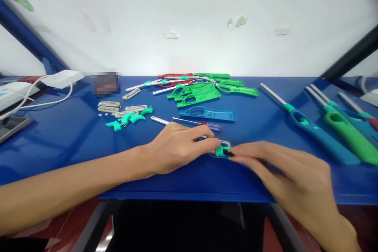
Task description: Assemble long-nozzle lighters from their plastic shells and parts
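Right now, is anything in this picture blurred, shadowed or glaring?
In the head view, soft shadows darken the blue table; same head view: a bright streak on the floor at lower left, a pixelated dark item at back left, and a small dark part in the right hand, too soft to identify.

The blue worktop [183,183] is strewn with green plastic handle shells [206,93] and small teal plastic pieces [137,118]. A long blue metal-nosed lighter [323,138] is laid at right.
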Demonstrator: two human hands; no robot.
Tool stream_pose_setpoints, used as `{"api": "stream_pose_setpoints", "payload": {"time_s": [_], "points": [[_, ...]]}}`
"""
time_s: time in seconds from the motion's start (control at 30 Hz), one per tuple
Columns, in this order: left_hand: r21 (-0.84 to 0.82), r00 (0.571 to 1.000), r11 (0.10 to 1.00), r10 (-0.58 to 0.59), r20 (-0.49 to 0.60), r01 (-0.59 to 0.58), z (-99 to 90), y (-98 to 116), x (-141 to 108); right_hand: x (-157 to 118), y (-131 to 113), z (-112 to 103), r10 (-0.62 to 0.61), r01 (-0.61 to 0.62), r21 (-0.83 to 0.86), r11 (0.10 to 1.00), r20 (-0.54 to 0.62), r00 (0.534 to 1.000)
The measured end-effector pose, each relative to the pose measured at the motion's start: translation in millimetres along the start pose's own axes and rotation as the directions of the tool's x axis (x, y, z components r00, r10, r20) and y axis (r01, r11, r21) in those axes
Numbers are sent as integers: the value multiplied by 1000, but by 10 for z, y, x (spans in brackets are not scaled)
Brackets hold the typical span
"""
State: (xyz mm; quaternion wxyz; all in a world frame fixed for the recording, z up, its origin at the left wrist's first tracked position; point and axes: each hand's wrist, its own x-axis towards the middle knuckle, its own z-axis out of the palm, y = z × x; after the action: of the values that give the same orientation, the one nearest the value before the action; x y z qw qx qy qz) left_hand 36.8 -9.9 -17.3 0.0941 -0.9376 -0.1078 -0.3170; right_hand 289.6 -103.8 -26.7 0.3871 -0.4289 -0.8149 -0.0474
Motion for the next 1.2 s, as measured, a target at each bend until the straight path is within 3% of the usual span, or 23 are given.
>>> {"api": "stream_pose_setpoints", "payload": {"time_s": [0.13,0.33,0.53,0.87,1.2], "points": [[79,999,996,41,12,-41,-10,9,22,11,10,-11,19,-19,65,998,11,1000],[83,992,996,30,-121,-20,66,32,39,41,21,-10,-4,1,108,994,31,1000],[105,996,990,92,-10,-91,-27,37,81,49,23,-35,-17,8,144,990,63,998],[177,984,974,159,-76,-143,7,61,95,70,38,-44,-41,28,172,985,74,996],[195,988,969,155,-10,-150,-1,73,90,61,31,-39,-75,61,156,986,86,994]]}}
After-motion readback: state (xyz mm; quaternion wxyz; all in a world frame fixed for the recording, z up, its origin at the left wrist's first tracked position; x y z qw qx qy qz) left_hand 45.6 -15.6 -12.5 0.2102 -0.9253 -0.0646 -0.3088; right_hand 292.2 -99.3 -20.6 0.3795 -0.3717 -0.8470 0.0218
